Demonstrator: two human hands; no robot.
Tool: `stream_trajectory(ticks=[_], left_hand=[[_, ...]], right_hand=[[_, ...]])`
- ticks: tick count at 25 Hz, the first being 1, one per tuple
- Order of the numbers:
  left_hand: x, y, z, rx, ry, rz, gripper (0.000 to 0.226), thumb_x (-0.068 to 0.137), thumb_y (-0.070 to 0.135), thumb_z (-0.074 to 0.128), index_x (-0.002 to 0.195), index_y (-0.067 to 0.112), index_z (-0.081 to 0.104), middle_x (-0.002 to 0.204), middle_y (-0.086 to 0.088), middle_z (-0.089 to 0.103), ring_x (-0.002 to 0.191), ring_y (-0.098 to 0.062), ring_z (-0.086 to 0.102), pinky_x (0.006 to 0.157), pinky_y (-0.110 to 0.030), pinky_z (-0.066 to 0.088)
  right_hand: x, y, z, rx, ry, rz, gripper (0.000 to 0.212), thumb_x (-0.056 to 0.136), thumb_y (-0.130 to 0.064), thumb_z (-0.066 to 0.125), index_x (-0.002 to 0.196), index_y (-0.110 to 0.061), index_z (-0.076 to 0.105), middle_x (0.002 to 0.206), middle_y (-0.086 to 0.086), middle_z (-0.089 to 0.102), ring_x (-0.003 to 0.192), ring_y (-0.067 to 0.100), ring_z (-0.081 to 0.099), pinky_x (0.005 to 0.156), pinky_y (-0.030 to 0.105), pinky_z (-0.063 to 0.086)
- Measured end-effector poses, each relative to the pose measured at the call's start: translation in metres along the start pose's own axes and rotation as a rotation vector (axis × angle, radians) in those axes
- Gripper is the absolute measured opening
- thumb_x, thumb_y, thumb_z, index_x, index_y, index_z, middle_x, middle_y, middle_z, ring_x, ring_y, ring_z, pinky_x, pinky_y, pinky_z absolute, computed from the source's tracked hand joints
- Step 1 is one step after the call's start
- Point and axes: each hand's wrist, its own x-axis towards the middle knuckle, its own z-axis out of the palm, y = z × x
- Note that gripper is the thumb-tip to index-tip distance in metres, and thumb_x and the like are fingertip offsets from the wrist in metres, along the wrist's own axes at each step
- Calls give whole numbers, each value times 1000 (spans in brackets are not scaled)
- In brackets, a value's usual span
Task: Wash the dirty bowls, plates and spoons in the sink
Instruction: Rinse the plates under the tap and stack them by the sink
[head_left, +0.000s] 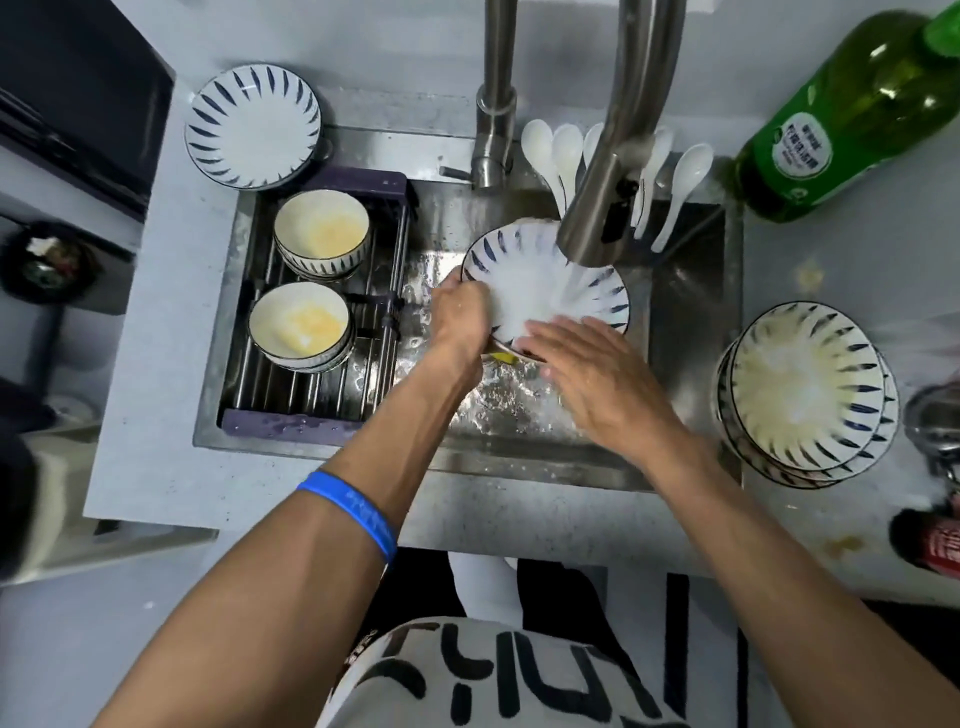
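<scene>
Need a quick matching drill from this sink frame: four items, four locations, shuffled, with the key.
Items:
1. plate under the faucet
2. white spoons
3. bowls with yellow residue
4. green bottle

Places:
A. on the drying rack in the sink's left side
B. on the counter, far right corner
C. held by the left hand, with the right hand flat on it
D. leaning on the sink's back edge

Pairs: 1-C, 2-D, 3-A, 4-B

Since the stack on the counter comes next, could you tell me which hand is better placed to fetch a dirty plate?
Probably the right hand: it lies flat and nearer the stack of dirty plates, while the left hand grips the plate.
</scene>
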Motion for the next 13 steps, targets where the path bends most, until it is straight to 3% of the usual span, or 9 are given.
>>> stream_trajectory(ticks=[2, 3, 4, 6, 7, 9, 11, 13], left_hand=[[-5, 16, 7, -60, -75, 25, 16, 96, 18, 51, 100, 8, 63, 91, -11, 69, 74, -23, 68, 65, -40, 60], [-8, 23, 11, -76, -156, 36, 21, 100, 29, 51, 96, 15, 66, 87, -3, 70, 77, -19, 69, 67, -36, 59], [-15, 24, 15, -82, -245, 83, 27, 103, 39, 46, 100, 22, 66, 93, 4, 71, 87, -14, 69, 78, -35, 58], [-15, 7, 16, 73, -344, 203, 35, 106, 48, 35, 127, 34, 59, 131, 11, 61, 122, -6, 54, 113, -35, 35], [-15, -2, 11, 177, -348, 282, 44, 106, 49, 33, 144, 33, 46, 151, 10, 45, 138, -8, 40, 119, -32, 19], [-2, -20, 10, 414, -314, 401, 59, 106, 54, 29, 159, 30, 21, 167, 8, 12, 152, -9, 11, 123, -35, 2], [2, -17, 24, 658, -278, 524, 66, 104, 57, 24, 160, 24, 13, 169, 2, 1, 155, -16, -1, 126, -45, 0], [3, -12, 47, 678, -288, 675, 64, 104, 51, 27, 156, 14, 26, 164, -13, 18, 152, -29, 15, 123, -58, 14]], right_hand=[[12, 4, -4, 173, 115, 145, 37, 99, -17, 53, 136, -19, 55, 121, 2, 68, 107, 17, 65, 92, 38, 51], [18, 3, -6, 332, 191, 266, 31, 100, -15, 53, 130, -17, 59, 100, 0, 72, 86, 12, 67, 75, 32, 53], [24, 1, -6, 585, 269, 416, 25, 100, -13, 53, 124, -14, 61, 88, -5, 69, 75, 6, 64, 67, 28, 50], [33, -4, -5, 1231, 415, 690, 22, 101, -8, 51, 119, -9, 63, 97, -1, 72, 87, 8, 67, 78, 29, 53], [35, -6, -4, 1475, 470, 774, 23, 101, -9, 51, 120, -9, 63, 107, 5, 72, 99, 17, 68, 88, 36, 54], [37, -8, -3, 1733, 514, 867, 27, 100, -11, 52, 125, -7, 60, 122, 14, 68, 114, 29, 64, 98, 45, 51], [36, -7, -4, 1823, 500, 857, 29, 100, -10, 50, 128, -6, 59, 126, 17, 65, 117, 31, 63, 99, 46, 51], [32, 0, -9, 1892, 506, 834, 25, 101, -9, 48, 122, -7, 61, 118, 14, 68, 110, 28, 65, 92, 41, 55]])
